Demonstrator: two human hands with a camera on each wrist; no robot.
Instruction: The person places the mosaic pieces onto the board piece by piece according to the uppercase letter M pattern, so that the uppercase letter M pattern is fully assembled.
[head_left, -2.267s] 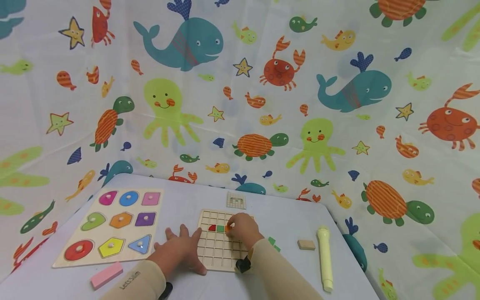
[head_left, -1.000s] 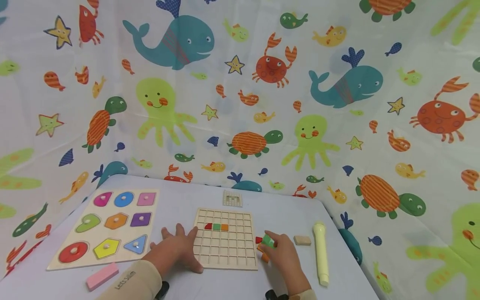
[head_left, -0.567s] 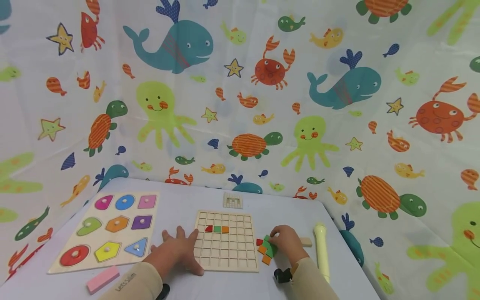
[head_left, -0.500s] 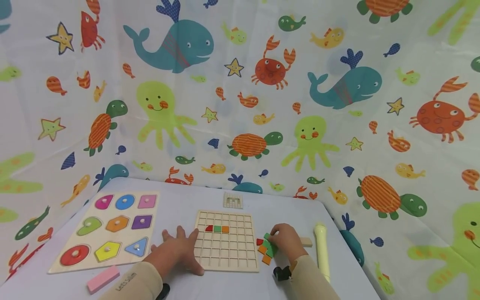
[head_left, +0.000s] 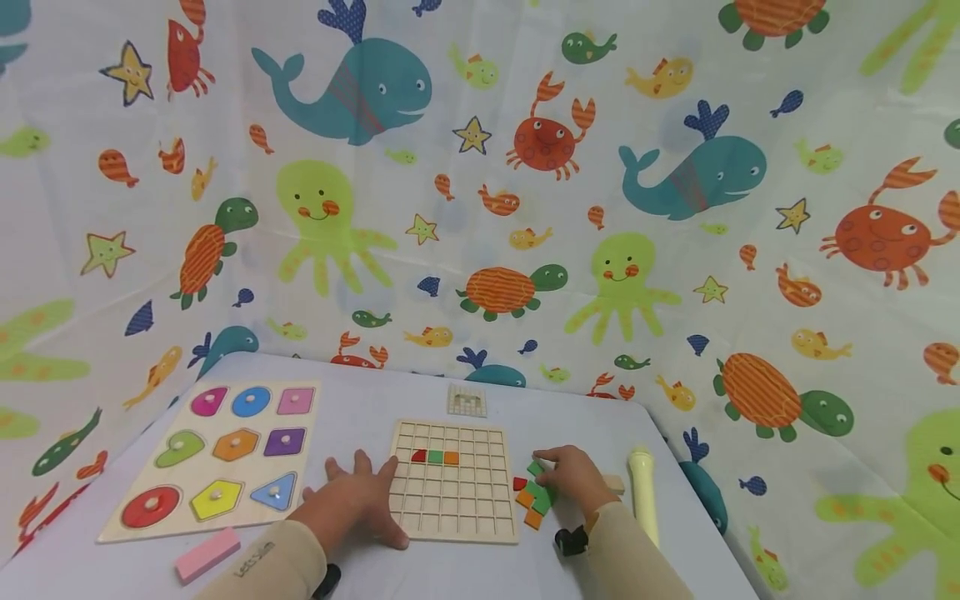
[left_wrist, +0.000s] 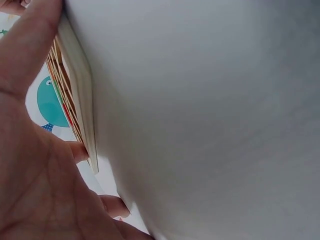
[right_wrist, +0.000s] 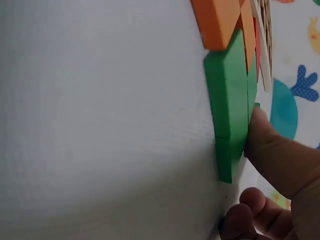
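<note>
R hand (head_left: 573,477): on the green piece (head_left: 542,497) in loose pile just R of grid board (head_left: 453,482); fingers (right_wrist: 270,150) touch its top, curled; pinch not clear.
L hand (head_left: 358,504): flat, fingers spread, pressing board's L edge; holds nothing.
Piece vs grip: directly under R fingertips, board lies to L.
Nearer hand: R.
Board: red/green/orange tiles (head_left: 434,457) in row.

Both arms are in long beige sleeves, snug knit look, cuffs ending right at the wrists. The left sleeve (head_left: 258,565) has small dark lettering printed along the forearm, too small to read properly. Each wrist has a small black gadget strapped on the underside; the right one (head_left: 572,542) shows best. Both hands are bare.
</note>
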